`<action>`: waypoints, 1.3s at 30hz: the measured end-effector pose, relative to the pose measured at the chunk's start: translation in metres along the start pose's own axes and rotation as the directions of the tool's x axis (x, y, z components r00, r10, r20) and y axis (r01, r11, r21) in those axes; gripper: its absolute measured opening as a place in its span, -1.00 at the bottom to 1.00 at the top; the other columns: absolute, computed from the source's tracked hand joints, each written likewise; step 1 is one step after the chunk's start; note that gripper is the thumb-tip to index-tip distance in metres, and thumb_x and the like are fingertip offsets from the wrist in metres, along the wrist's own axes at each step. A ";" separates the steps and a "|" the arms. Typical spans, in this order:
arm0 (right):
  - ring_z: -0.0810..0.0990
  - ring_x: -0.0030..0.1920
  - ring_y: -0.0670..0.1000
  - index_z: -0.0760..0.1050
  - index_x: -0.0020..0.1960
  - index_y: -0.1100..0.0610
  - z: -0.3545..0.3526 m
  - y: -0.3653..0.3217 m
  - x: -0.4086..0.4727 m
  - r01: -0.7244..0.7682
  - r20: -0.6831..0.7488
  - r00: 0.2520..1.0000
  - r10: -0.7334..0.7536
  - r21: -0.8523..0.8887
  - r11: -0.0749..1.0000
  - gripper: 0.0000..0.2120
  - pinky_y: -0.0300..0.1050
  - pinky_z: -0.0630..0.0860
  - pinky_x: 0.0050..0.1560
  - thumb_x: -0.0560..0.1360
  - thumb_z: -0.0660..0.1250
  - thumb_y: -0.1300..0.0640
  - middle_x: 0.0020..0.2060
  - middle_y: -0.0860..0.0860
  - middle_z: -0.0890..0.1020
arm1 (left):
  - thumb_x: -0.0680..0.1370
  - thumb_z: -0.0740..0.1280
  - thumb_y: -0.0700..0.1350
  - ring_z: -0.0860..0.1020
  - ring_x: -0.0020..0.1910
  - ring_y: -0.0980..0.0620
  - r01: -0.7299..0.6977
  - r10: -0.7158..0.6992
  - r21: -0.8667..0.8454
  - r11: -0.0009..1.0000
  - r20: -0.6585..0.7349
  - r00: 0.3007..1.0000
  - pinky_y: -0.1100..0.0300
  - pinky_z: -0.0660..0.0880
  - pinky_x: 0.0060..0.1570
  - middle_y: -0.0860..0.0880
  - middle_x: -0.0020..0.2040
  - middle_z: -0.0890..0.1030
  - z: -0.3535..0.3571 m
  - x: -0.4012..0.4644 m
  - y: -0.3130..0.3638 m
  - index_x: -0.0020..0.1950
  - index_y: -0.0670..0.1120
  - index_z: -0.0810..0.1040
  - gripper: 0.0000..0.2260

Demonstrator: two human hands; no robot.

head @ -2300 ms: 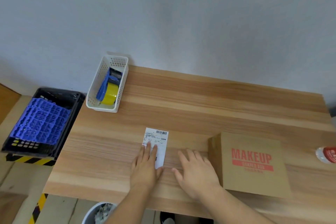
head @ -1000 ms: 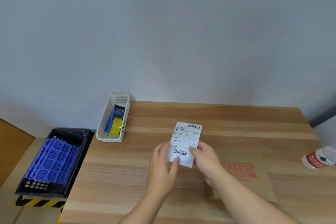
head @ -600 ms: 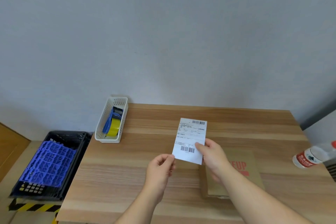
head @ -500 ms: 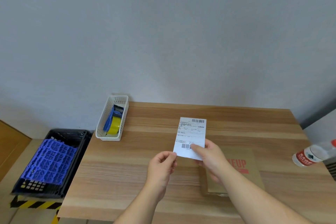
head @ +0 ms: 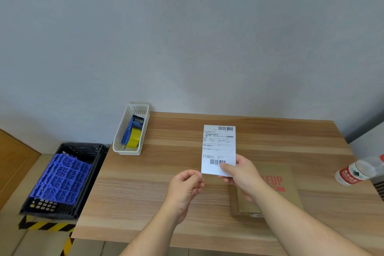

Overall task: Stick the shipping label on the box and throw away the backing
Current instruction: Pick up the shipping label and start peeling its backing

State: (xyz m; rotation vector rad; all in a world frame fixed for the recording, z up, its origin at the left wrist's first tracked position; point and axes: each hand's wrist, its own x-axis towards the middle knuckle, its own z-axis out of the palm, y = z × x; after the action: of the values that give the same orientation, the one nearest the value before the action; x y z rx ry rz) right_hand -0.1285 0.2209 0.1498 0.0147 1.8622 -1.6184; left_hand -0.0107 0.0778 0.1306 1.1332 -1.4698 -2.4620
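Observation:
The white shipping label (head: 219, 147) with two barcodes is held upright above the wooden table (head: 158, 178). My right hand (head: 241, 172) grips its lower right edge, thumb over the lower barcode. My left hand (head: 186, 187) sits just left of the label's bottom left corner, fingers curled with thumb and forefinger pinched at that corner; whether they grip it I cannot tell. The flat brown cardboard box (head: 276, 191) printed with red "MAKEUP" lies on the table under my right forearm, partly hidden by it.
A white mesh basket (head: 121, 147) holding a blue and yellow tape dispenser (head: 132, 137) stands at the table's back left. A black crate (head: 83, 151) with blue plastic parts sits on the floor to the left. A water bottle (head: 355, 172) lies at the right edge.
The label was lifted off the table and raised upright. My right hand took its lower edge, and my left hand moved from flat on it to pinching at its bottom left corner.

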 end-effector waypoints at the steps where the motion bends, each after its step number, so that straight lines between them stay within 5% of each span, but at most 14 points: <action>1: 0.70 -0.27 0.05 0.60 0.13 0.15 0.000 0.000 0.000 0.001 0.002 1.000 -0.001 -0.005 1.000 -0.82 -0.11 0.53 -0.30 0.57 0.35 0.34 -0.02 0.08 0.76 | 0.54 0.41 -0.29 0.58 -0.32 0.07 0.004 -0.004 -0.005 1.000 0.000 1.000 0.22 0.51 -0.22 -0.07 -0.27 0.64 -0.001 0.000 0.000 -0.18 -0.11 0.66 -0.86; 24: 0.74 -0.18 -0.01 0.54 0.21 0.07 0.007 0.000 0.009 -0.029 -0.017 1.000 0.026 -0.175 0.984 -0.74 -0.14 0.54 -0.26 0.54 0.39 0.25 0.04 -0.02 0.74 | 0.56 0.42 -0.27 0.60 -0.30 0.06 -0.018 0.017 0.008 1.000 0.099 0.995 0.21 0.50 -0.18 -0.11 -0.24 0.67 -0.005 0.006 0.007 -0.15 -0.15 0.71 -0.88; 29: 0.56 0.13 -0.03 0.43 0.22 -0.09 0.015 0.004 0.012 0.017 -0.116 0.989 -0.088 -0.512 0.859 -0.57 -0.09 0.48 0.12 0.41 0.50 0.05 0.13 -0.07 0.55 | 0.57 0.41 -0.26 0.59 -0.29 0.06 -0.062 0.056 0.046 0.997 0.114 0.992 0.21 0.48 -0.19 -0.12 -0.22 0.67 -0.002 0.008 0.011 -0.17 -0.13 0.71 -0.86; 33: 0.57 -0.18 -0.16 0.65 -0.19 -0.03 0.023 -0.005 0.013 0.240 0.024 0.963 -0.268 -0.530 0.813 -0.93 -0.17 0.48 -0.06 0.45 0.46 0.13 -0.20 -0.10 0.68 | 0.56 0.42 -0.26 0.59 -0.28 0.06 -0.095 0.087 0.071 0.993 0.102 0.991 0.26 0.50 -0.23 -0.11 -0.23 0.66 -0.001 0.012 0.012 -0.14 -0.18 0.71 -0.90; 35: 0.54 -0.33 -0.22 0.68 -0.22 0.02 0.027 -0.011 0.010 0.288 0.119 0.957 -0.265 -0.513 0.809 -0.91 -0.22 0.46 -0.18 0.45 0.44 0.14 -0.34 -0.12 0.68 | 0.56 0.42 -0.25 0.59 -0.27 0.07 -0.102 0.095 0.069 0.992 0.101 0.990 0.26 0.49 -0.23 -0.10 -0.23 0.66 -0.001 0.015 0.012 -0.14 -0.17 0.72 -0.88; 39: 0.59 -0.30 -0.21 0.69 -0.20 -0.01 0.028 -0.017 0.007 0.319 0.200 0.948 -0.249 -0.546 0.775 -0.96 -0.16 0.56 -0.16 0.41 0.47 0.05 -0.30 -0.08 0.73 | 0.58 0.40 -0.26 0.58 -0.28 0.09 -0.113 0.107 0.055 0.992 0.110 0.988 0.25 0.48 -0.22 -0.10 -0.26 0.65 0.000 0.017 0.012 -0.18 -0.15 0.73 -0.83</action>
State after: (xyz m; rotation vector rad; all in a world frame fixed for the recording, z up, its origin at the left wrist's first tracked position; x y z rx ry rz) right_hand -0.1277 0.1894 0.1609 -0.6425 2.2651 -1.1344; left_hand -0.0263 0.0645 0.1304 0.9150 -1.6008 -2.4531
